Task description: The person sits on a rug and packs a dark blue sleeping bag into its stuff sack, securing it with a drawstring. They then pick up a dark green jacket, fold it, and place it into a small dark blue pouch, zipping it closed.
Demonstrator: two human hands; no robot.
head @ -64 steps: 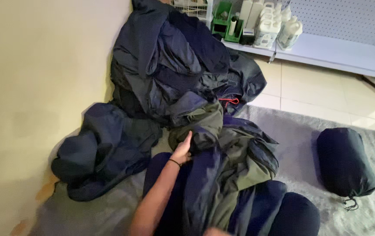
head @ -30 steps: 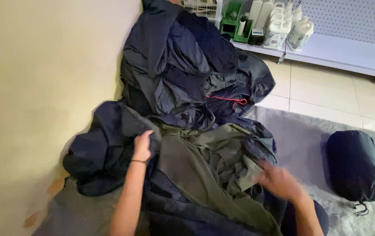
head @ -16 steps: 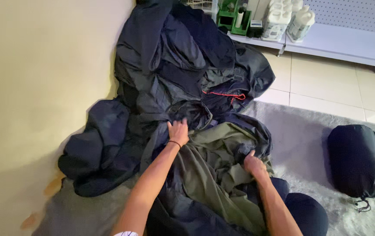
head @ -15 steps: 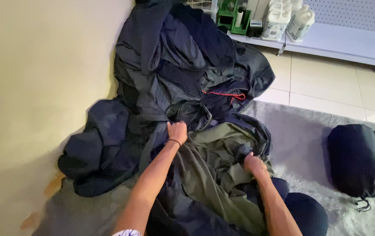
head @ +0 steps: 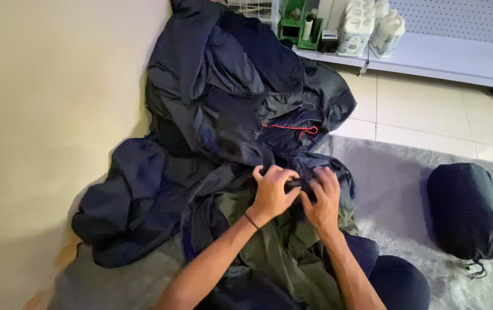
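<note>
Olive-green lining fabric (head: 281, 252) is spread nearest, over the lap. Just beyond it, a bunched dark navy fabric edge (head: 298, 182) is gripped by the left hand (head: 272, 192) and right hand (head: 322, 198), both closed together on it. Farther off, a heap of navy sleeping bags (head: 229, 97) is piled against the beige wall (head: 45, 115).

Left hand (head: 272, 192) and right hand (head: 322, 198) bunch the sleeping bag (head: 281, 252) (olive-lined).

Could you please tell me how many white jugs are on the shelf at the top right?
3 at least: one at the left, one behind it, one at the right, on the shelf. More may be hidden above the frame.
</note>
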